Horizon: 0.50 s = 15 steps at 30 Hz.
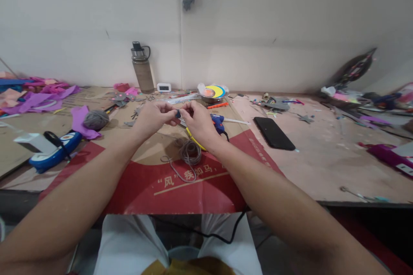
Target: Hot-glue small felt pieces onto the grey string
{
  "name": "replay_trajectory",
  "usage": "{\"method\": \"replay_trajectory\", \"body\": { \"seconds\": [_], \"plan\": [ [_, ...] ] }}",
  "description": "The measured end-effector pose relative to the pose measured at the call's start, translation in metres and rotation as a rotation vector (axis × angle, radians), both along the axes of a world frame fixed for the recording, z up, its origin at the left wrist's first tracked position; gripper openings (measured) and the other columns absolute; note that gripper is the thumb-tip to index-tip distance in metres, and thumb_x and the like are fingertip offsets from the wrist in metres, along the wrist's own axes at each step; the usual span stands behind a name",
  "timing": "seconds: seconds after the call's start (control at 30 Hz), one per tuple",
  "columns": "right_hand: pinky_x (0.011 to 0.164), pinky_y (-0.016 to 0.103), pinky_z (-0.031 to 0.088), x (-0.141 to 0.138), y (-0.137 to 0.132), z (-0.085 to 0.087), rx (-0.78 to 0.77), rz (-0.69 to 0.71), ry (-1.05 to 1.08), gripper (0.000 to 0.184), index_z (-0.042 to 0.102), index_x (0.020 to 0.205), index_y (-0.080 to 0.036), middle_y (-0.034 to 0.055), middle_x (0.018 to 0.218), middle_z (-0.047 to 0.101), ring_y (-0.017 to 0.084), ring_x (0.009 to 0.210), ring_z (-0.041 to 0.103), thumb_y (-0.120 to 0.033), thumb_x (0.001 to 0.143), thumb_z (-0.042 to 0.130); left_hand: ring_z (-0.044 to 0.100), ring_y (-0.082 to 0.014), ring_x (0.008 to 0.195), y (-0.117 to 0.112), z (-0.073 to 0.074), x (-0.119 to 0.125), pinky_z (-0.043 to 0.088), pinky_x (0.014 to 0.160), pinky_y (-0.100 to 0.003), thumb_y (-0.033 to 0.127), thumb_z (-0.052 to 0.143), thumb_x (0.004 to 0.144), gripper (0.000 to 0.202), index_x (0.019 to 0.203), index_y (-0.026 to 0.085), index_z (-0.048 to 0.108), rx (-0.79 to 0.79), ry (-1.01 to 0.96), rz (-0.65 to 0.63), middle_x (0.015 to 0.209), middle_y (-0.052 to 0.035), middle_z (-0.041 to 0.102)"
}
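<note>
Both my hands meet over the middle of the table. My left hand [154, 117] and my right hand [199, 121] pinch a small dark blue piece [177, 114] between their fingertips. A loose coil of grey yarn [189, 153] lies just below them on a red and brown cardboard sheet [180, 184], with a strand trailing to the left. A blue hot glue gun [218, 123] lies behind my right hand, its black cord running off the table's front edge.
A grey yarn ball [96, 119] and purple felt scraps [38, 99] lie at the left. A black phone [274, 133] lies at the right. A water bottle [142, 68], a small white clock [164, 87] and a bowl [213, 93] stand by the wall.
</note>
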State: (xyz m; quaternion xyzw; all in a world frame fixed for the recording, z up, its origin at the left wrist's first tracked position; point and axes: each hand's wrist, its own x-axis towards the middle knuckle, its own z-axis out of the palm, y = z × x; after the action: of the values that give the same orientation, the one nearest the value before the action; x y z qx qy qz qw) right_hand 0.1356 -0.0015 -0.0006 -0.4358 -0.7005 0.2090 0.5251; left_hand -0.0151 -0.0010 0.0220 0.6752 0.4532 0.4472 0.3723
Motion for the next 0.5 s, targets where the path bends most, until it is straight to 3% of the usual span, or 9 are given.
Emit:
{"method": "replay_trajectory", "body": {
  "seconds": [0.1, 0.2, 0.33, 0.5],
  "plan": [
    [0.07, 0.027, 0.041, -0.003, -0.002, -0.001, -0.056, 0.087, 0.029, 0.012, 0.055, 0.089, -0.017, 0.0019, 0.083, 0.061, 0.013, 0.074, 0.054, -0.028, 0.085, 0.053, 0.067, -0.0152, 0.059, 0.002, 0.004, -0.003, 0.053, 0.057, -0.024, 0.019, 0.065, 0.074, 0.007, 0.071, 0.013, 0.066, 0.082, 0.014, 0.148, 0.064, -0.0056, 0.069],
    [0.071, 0.028, 0.041, -0.006, -0.008, 0.001, -0.039, 0.188, -0.073, 0.015, 0.059, 0.083, -0.018, 0.001, 0.078, 0.062, 0.013, 0.074, 0.055, -0.027, 0.088, 0.048, 0.066, -0.014, 0.058, 0.013, 0.003, -0.013, 0.052, 0.056, -0.022, 0.017, 0.066, 0.074, 0.004, 0.072, 0.013, 0.066, 0.184, -0.029, 0.277, 0.063, -0.0033, 0.067],
    [0.08, 0.029, 0.042, -0.013, -0.029, 0.008, 0.155, 0.267, -0.148, 0.02, 0.063, 0.091, -0.017, 0.0037, 0.089, 0.066, 0.014, 0.085, 0.057, -0.024, 0.091, 0.045, 0.065, -0.0121, 0.055, 0.037, -0.004, -0.032, 0.053, 0.058, -0.023, 0.017, 0.064, 0.075, 0.003, 0.074, 0.014, 0.065, 0.235, -0.228, 0.352, 0.062, -0.0011, 0.066],
    [0.089, 0.031, 0.04, -0.024, -0.061, 0.015, 0.451, 0.497, -0.392, 0.028, 0.067, 0.09, -0.018, 0.0054, 0.095, 0.065, 0.016, 0.093, 0.054, -0.035, 0.094, 0.045, 0.065, -0.0099, 0.059, 0.051, -0.003, -0.045, 0.054, 0.063, -0.021, 0.01, 0.057, 0.081, 0.012, 0.071, 0.013, 0.063, 0.119, -0.648, 0.347, 0.062, -0.0016, 0.066]
  ]
}}
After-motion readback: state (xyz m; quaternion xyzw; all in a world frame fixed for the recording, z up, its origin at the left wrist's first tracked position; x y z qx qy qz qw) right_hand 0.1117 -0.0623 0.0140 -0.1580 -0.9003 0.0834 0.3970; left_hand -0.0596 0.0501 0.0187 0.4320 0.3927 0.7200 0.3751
